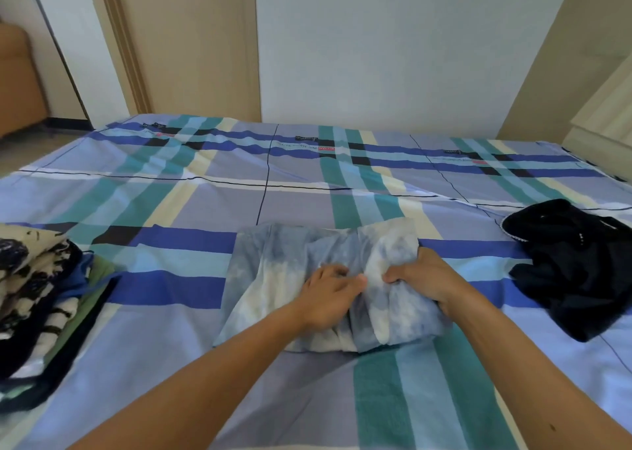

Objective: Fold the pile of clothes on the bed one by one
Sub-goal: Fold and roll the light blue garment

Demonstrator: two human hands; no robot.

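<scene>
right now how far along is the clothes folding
Done: a folded stack sits at the left of the bed. In hand: the blue tie-dye garment, partly folded, right hand gripping a bunch, left hand on it. Left: the crumpled black garment on the right.

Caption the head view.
Left hand and right hand grip a blue-and-white tie-dye garment on a plaid bed sheet, between stacked clothes and a crumpled black garment.

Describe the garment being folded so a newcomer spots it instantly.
On the plaid bed sheet, look front and centre, where the left hand and right hand hold the garment. It is mottled pale blue and white, unlike the black heap right of it and the patterned stack left.
</scene>
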